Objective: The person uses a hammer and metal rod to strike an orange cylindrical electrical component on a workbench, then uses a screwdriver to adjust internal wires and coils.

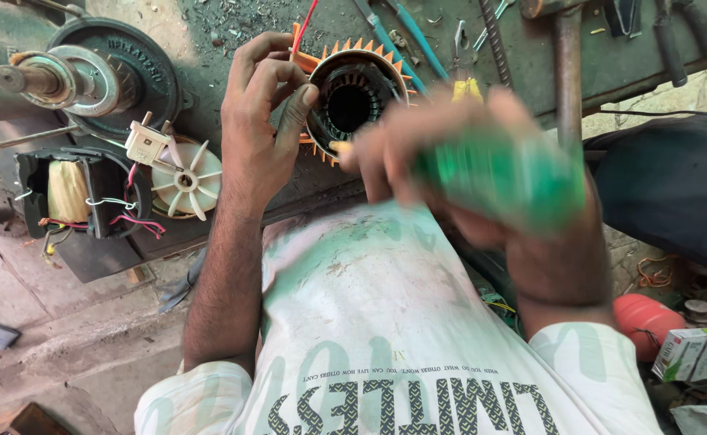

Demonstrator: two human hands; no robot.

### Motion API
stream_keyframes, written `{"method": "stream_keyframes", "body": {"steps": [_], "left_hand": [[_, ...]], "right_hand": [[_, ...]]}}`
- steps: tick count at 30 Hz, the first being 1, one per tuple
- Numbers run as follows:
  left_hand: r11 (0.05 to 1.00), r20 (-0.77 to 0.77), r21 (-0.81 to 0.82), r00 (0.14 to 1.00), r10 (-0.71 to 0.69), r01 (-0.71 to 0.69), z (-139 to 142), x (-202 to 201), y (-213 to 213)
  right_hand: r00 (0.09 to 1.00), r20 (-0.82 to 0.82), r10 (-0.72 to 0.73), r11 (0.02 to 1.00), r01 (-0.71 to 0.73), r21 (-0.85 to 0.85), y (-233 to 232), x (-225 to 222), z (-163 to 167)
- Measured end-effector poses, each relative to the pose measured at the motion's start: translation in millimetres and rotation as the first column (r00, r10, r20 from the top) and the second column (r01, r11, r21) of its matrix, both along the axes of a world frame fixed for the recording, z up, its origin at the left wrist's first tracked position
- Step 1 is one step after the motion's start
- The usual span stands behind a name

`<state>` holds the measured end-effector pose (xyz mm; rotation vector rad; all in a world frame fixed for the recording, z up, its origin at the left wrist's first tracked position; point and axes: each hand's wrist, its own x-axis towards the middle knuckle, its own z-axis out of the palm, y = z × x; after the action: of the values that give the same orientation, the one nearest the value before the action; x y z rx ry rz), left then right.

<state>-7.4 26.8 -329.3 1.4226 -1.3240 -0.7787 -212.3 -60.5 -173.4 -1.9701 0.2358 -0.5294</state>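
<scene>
Left hand [261,121] gripped rim of orange-finned motor stator [353,97] on surface [233,24]; right hand [482,177], blurred, closed around green tool handle [506,173] beside stator bore.

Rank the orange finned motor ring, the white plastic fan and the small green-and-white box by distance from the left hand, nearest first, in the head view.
From the left hand:
1. Orange finned motor ring, touching its fingers, just right.
2. White plastic fan, lower left on the bench.
3. Small green-and-white box, far lower right.

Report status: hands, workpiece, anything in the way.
Left hand gripping motor stator rim. Right hand blurred, holding green-handled tool at stator. White fan beside, not obstructing.
</scene>
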Motion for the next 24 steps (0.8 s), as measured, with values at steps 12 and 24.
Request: {"method": "stream_keyframes", "body": {"steps": [12, 24], "left_hand": [[1.000, 0.071, 0.021, 0.997, -0.005, 0.004, 0.1, -10.1, 14.9], [0.999, 0.043, 0.031, 0.999, 0.015, -0.016, -6.3, -15.4, 16.7]], "right_hand": [[0.990, 0.140, 0.012, 0.966, -0.047, 0.252, -32.0, -27.0, -29.6], [0.752, 0.575, -0.322, 0.797, -0.112, 0.593, 7.0, -120.2, -127.0]]}}
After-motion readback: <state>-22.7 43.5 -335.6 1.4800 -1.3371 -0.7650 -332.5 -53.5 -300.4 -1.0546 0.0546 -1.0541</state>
